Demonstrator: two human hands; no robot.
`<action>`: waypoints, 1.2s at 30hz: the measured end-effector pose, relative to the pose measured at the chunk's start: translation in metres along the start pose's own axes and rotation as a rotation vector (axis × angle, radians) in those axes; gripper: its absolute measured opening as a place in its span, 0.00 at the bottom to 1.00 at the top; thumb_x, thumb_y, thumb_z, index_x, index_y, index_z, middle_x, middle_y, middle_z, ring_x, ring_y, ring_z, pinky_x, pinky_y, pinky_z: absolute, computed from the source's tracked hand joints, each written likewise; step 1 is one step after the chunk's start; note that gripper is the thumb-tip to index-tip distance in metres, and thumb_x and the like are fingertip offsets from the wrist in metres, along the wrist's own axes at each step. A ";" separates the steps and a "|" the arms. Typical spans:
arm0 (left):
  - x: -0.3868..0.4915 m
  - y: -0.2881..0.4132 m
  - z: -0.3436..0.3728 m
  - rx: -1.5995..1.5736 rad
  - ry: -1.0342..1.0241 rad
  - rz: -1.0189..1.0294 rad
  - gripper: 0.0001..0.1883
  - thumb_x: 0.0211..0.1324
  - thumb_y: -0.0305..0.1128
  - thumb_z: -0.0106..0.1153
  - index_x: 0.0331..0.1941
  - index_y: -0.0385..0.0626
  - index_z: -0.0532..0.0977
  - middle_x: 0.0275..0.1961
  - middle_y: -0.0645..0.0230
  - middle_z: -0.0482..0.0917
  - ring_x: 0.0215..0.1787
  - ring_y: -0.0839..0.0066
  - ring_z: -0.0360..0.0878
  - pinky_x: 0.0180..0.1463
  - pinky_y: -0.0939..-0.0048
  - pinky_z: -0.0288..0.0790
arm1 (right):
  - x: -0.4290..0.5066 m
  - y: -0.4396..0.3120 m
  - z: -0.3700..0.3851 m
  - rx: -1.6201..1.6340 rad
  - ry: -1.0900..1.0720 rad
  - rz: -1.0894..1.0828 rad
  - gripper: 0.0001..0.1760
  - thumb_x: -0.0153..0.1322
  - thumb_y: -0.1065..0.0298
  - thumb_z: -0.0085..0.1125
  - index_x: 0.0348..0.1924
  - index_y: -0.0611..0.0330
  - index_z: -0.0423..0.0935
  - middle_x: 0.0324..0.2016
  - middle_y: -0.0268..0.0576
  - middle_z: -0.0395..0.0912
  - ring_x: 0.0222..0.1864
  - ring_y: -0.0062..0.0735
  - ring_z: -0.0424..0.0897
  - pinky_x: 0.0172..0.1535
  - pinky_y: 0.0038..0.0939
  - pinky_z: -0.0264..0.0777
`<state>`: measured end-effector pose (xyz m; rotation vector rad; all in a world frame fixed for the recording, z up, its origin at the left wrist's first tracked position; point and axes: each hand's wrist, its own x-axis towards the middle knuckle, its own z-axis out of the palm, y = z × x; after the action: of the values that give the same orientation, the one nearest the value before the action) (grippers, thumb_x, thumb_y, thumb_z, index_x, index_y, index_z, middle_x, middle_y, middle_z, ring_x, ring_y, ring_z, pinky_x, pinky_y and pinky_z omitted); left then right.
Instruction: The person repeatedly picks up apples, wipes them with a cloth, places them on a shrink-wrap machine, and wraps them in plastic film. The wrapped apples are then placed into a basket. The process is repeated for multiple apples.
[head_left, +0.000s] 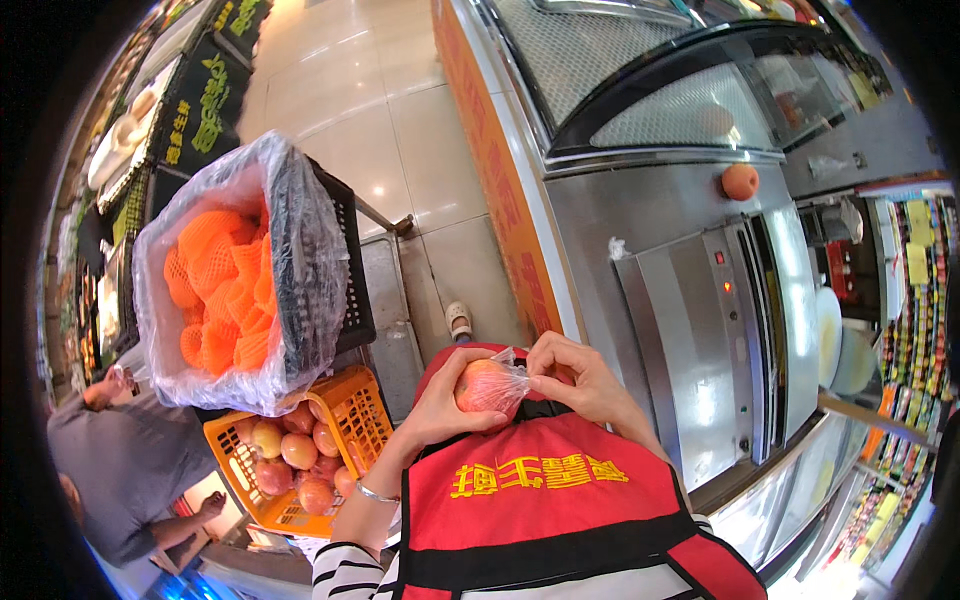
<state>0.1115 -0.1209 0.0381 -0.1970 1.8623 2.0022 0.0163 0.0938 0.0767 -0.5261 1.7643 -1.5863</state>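
My left hand (450, 405) holds a red apple (480, 386) in front of the red apron, fingers curled round its side. Thin clear plastic film (514, 379) covers the apple and gathers to a bunch at its right. The thumb and fingertips of my right hand (574, 375) pinch the end of that film. To the left, an orange plastic basket (367, 405) contains several apples (298, 451). Above it stands a black crate lined with clear plastic (315, 277), full of orange foam fruit nets (225, 289).
At the right is a steel counter with a wrapping machine (690, 360), its indicator lights lit. Another apple (740, 182) sits on the counter near a glass display case (675, 127). A person in a grey shirt (127, 472) is at the lower left. A tiled floor (360, 120) lies ahead.
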 end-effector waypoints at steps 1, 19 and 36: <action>-0.001 0.002 0.001 0.062 0.005 0.030 0.39 0.39 0.39 0.77 0.57 0.41 0.68 0.54 0.62 0.74 0.58 0.71 0.73 0.62 0.68 0.67 | -0.004 -0.005 -0.004 -0.060 -0.042 0.065 0.02 0.69 0.77 0.59 0.31 0.64 0.75 0.31 0.38 0.74 0.36 0.22 0.74 0.40 0.24 0.68; -0.007 0.018 0.011 0.494 0.043 0.311 0.43 0.35 0.40 0.78 0.58 0.42 0.66 0.57 0.53 0.71 0.60 0.55 0.72 0.62 0.59 0.67 | -0.010 0.029 -0.008 0.018 0.048 0.225 0.08 0.67 0.69 0.62 0.33 0.66 0.79 0.26 0.37 0.80 0.28 0.20 0.77 0.33 0.24 0.71; 0.000 0.015 0.009 0.496 0.030 0.377 0.42 0.35 0.38 0.78 0.57 0.43 0.67 0.55 0.54 0.72 0.58 0.55 0.73 0.60 0.60 0.69 | 0.002 0.051 -0.004 -0.292 0.228 0.121 0.07 0.64 0.68 0.63 0.28 0.64 0.79 0.25 0.40 0.77 0.26 0.29 0.77 0.32 0.31 0.71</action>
<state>0.1071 -0.1130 0.0533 0.2853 2.4899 1.6746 0.0193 0.1039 0.0261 -0.3754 2.1753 -1.3563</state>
